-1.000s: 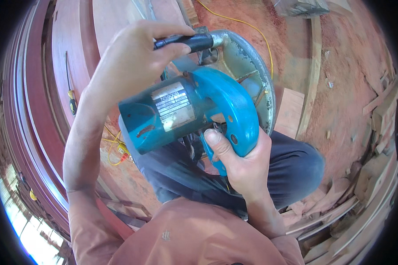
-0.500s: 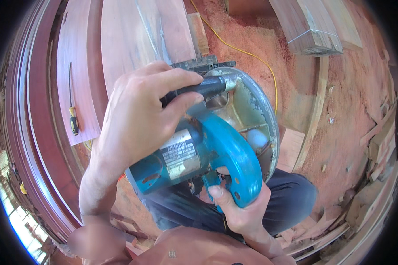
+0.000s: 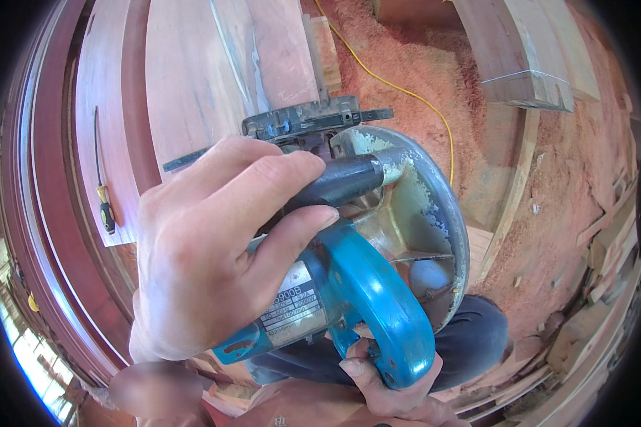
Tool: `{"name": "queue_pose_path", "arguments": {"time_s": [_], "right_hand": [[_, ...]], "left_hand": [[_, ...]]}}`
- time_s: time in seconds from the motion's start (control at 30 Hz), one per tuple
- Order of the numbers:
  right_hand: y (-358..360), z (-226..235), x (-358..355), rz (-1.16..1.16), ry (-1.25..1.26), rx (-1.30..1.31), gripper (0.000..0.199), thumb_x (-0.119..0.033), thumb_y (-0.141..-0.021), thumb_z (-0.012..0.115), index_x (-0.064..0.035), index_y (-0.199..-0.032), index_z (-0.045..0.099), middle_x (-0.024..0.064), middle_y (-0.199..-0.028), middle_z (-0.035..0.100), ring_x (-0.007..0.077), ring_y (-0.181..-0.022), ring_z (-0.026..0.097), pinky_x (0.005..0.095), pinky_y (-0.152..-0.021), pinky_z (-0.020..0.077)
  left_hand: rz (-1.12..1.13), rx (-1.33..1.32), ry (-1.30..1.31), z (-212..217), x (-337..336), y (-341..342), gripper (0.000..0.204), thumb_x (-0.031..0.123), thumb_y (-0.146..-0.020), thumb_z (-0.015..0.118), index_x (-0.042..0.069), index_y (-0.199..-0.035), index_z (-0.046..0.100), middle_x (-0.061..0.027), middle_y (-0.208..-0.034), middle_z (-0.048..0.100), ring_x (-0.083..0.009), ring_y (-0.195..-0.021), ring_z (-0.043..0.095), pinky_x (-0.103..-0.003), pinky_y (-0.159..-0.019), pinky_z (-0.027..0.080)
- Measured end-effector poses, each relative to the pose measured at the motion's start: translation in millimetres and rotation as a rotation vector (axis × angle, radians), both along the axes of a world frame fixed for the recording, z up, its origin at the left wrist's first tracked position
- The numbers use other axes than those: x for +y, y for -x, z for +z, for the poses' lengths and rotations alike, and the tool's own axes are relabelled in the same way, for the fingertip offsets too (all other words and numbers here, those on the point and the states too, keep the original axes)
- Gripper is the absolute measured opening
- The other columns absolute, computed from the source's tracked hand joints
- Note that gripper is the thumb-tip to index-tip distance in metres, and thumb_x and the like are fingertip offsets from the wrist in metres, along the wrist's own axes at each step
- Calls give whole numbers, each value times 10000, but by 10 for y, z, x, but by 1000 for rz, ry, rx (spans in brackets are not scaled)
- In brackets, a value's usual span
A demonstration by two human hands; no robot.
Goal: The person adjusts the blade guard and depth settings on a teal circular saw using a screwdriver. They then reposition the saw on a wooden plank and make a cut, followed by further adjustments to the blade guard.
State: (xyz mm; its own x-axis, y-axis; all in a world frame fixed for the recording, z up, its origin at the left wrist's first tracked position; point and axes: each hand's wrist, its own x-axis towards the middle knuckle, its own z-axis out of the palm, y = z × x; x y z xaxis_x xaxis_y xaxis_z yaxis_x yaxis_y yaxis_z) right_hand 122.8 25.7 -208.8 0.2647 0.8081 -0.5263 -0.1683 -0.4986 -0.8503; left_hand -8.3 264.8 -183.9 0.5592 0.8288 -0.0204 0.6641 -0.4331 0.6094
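Note:
A teal circular saw (image 3: 377, 285) with a scuffed metal blade guard (image 3: 445, 213) fills the middle of the view, over my lap. My left hand (image 3: 206, 242) is wrapped round its black front handle (image 3: 345, 179), thumb below and fingers over the top. At the rear, my right hand (image 3: 398, 388) grips the teal loop handle, with the thumb on its inner side. The saw's black base plate and bracket (image 3: 302, 117) lie across the near end of a wide reddish plank (image 3: 228, 64). The blade's cutting edge is hidden from me.
A screwdriver (image 3: 106, 210) with a yellow and black handle rests on a narrower board to the left. Long dark red boards (image 3: 50, 178) run along the far left. A yellow cord (image 3: 406, 92) crosses the sawdust-covered floor. Stacked beams (image 3: 527, 85) stand far right, wood scraps (image 3: 605, 263) near right.
The saw, with both hands still on it, has shifted slightly down and right in the picture. More of its black base now shows. The left hand looks larger and closer.

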Motion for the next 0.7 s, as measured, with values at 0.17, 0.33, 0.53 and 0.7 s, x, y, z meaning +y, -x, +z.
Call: {"name": "queue_pose_path", "arguments": {"time_s": [0.17, 0.33, 0.53, 0.7], "right_hand": [[-38, -1, -33, 61, -3, -42, 461, -45, -899, 856, 52, -1295, 640, 99, -998, 731, 162, -804, 694, 329, -728, 585], [-28, 9, -20, 32, 49, 24, 455, -54, -908, 850, 49, -1298, 639, 81, -926, 719, 148, -795, 682, 326, -735, 581], [-6, 23, 68, -2, 38, 27, 435, -52, -907, 848, 52, -1280, 649, 72, -881, 710, 142, -799, 677, 321, -736, 577], [0, 47, 211, -15, 33, 20, 431, -68, -879, 880, 48, -1239, 672, 61, -878, 724, 123, -774, 672, 301, -716, 570]], "left_hand": [[247, -114, 196, -11, -87, 259, 522, 264, -780, 902, -19, -1196, 759, -132, -1031, 759, -210, -915, 737, -318, -819, 558], [470, -441, 326, -158, -297, 813, 800, 604, -834, 834, -9, -1330, 703, -144, -1132, 744, -179, -960, 677, -296, -808, 510], [882, -501, 524, -349, -1042, 869, 1102, 658, -817, 849, -27, -1575, 436, -205, -1356, 655, -318, -1240, 656, -454, -1070, 508], [627, -618, 364, -488, -1239, 788, 1332, 702, -703, 902, -4, -1645, 279, -238, -1627, 346, -374, -1443, 492, -539, -1156, 453]]}}
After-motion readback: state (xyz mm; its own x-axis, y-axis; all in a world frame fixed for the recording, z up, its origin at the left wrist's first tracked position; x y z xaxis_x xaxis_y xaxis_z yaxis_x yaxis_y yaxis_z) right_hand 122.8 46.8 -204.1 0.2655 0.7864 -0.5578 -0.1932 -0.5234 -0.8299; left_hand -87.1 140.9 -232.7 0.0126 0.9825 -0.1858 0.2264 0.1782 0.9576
